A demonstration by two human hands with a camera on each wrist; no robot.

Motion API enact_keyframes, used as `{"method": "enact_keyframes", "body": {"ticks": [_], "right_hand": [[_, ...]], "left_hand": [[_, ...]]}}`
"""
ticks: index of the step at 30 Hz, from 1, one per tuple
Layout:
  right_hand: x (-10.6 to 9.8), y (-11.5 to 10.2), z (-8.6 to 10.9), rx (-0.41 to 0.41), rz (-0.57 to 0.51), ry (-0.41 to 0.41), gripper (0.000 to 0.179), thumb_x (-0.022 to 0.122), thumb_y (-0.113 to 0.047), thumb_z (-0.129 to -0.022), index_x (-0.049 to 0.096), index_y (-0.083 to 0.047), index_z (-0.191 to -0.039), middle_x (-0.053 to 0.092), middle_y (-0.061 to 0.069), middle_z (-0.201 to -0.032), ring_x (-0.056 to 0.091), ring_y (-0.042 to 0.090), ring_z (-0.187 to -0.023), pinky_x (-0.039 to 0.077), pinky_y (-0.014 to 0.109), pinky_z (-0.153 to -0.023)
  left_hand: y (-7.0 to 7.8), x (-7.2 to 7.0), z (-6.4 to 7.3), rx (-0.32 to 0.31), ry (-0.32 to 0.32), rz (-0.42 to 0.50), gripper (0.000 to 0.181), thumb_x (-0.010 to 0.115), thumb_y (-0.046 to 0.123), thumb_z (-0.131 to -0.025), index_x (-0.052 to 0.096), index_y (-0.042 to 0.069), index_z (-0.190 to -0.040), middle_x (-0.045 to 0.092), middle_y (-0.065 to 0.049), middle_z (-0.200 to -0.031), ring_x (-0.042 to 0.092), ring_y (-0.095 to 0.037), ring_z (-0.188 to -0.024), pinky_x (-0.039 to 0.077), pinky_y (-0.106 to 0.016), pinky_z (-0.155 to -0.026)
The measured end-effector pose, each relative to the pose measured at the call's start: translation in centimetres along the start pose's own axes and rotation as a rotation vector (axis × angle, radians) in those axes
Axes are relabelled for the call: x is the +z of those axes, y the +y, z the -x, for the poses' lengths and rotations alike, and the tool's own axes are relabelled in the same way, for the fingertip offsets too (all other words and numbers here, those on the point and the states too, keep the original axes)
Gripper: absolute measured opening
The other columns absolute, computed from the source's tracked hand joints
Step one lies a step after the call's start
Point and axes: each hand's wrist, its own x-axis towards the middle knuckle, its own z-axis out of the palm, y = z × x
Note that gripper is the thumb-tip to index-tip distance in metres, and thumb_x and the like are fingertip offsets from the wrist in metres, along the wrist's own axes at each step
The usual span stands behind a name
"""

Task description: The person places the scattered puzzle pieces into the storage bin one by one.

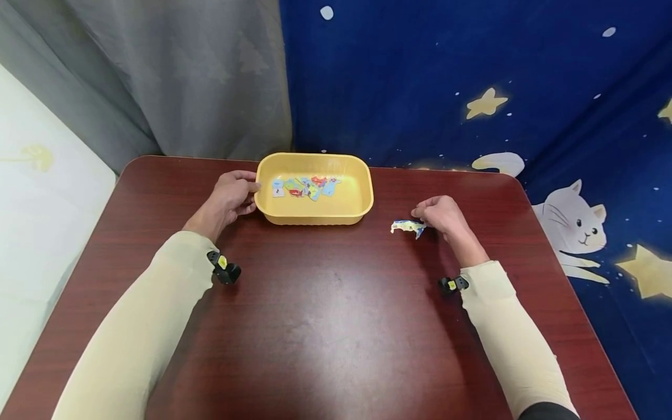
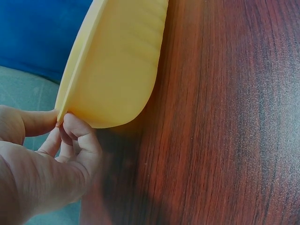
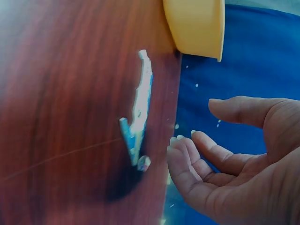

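My left hand (image 1: pixel 231 195) pinches the rim of a yellow plastic basin (image 1: pixel 315 219) at its left end, thumb on one side and curled fingers on the other, as the left wrist view shows. Several flat, colourful cut-out pieces (image 1: pixel 313 189) lie on the basin's floor. To the right of the basin is a long, irregular pale yellow and blue piece (image 1: pixel 405 225), its edge toward the camera in the right wrist view. Right beside it is my right hand (image 1: pixel 445 216), thumb and bent fingers apart with nothing between them in the right wrist view.
The dark red-brown wooden table (image 1: pixel 325 326) has a rounded back edge. Behind it hang a grey curtain (image 1: pixel 210 81) and a blue curtain (image 1: pixel 388 76) with stars and a cat. A white wall (image 1: pixel 42 175) stands at the left.
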Motion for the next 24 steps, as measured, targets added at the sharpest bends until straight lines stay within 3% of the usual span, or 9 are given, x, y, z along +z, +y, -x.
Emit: {"method": "enact_keyframes", "body": {"ticks": [6, 14, 24], "right_hand": [[0.2, 1.5, 0.3, 0.023, 0.013, 0.022, 0.034, 0.066, -0.019, -0.086, 0.065, 0.004, -0.111, 0.059, 0.011, -0.107, 0.055, 0.021, -0.085, 0.051, 0.033, -0.075], [0.4, 2.9, 0.4, 0.019, 0.043, 0.065, 0.033, 0.067, -0.019, -0.086, 0.065, 0.004, -0.110, 0.061, 0.009, -0.092, 0.052, 0.017, -0.076, 0.045, 0.028, -0.063], [1.2, 3.6, 0.1, 0.032, 0.061, 0.096, 0.036, 0.068, -0.020, -0.086, 0.065, 0.003, -0.114, 0.059, 0.019, -0.119, 0.051, 0.026, -0.097, 0.042, 0.028, -0.074]], "left_hand": [[0.0, 0.0, 0.1, 0.000, -0.001, 0.007, 0.040, 0.055, 0.015, -0.098, 0.044, 0.011, -0.136, 0.056, -0.001, -0.079, 0.052, -0.009, -0.056, 0.050, -0.020, -0.052], [0.0, 0.0, 0.0, -0.001, 0.002, 0.013, 0.041, 0.055, 0.014, -0.098, 0.043, 0.011, -0.137, 0.057, -0.002, -0.081, 0.052, -0.008, -0.056, 0.050, -0.020, -0.051], [-0.2, 0.0, -0.1, 0.002, 0.004, 0.011, 0.039, 0.056, 0.016, -0.098, 0.044, 0.013, -0.135, 0.057, -0.003, -0.083, 0.052, -0.009, -0.057, 0.050, -0.020, -0.052]]}}
